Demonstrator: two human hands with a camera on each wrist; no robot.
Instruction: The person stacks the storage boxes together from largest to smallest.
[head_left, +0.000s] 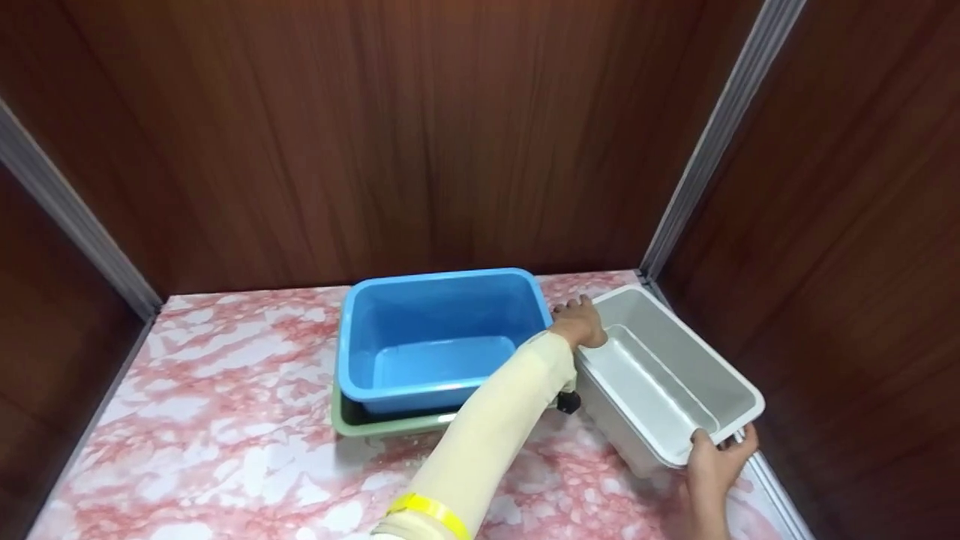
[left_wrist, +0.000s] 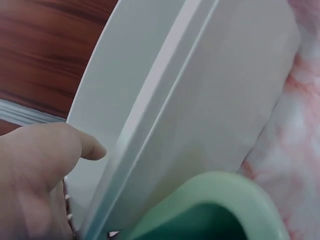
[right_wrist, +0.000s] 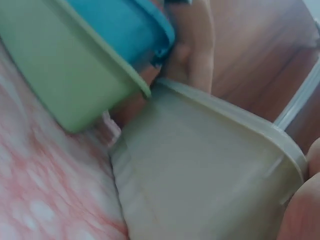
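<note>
A light grey plastic bin [head_left: 652,375] stands at an angle on the right side of the table. My left hand [head_left: 581,322], at the end of a cream sleeve, grips its rim near the far left corner; the left wrist view has the thumb [left_wrist: 90,146] on the inner side of the rim. At the near right corner my right hand [head_left: 716,461] pinches the rim, thumb inside. In the right wrist view only part of that hand [right_wrist: 302,205] shows, beside the bin's end wall [right_wrist: 205,165].
Left of the grey bin, a blue bin [head_left: 442,360] sits nested in a green bin [head_left: 390,427]. Both stand close to my left forearm. Brown wood-grain panels [head_left: 420,142] enclose the pink-and-white marbled tabletop [head_left: 225,420] at the back and sides.
</note>
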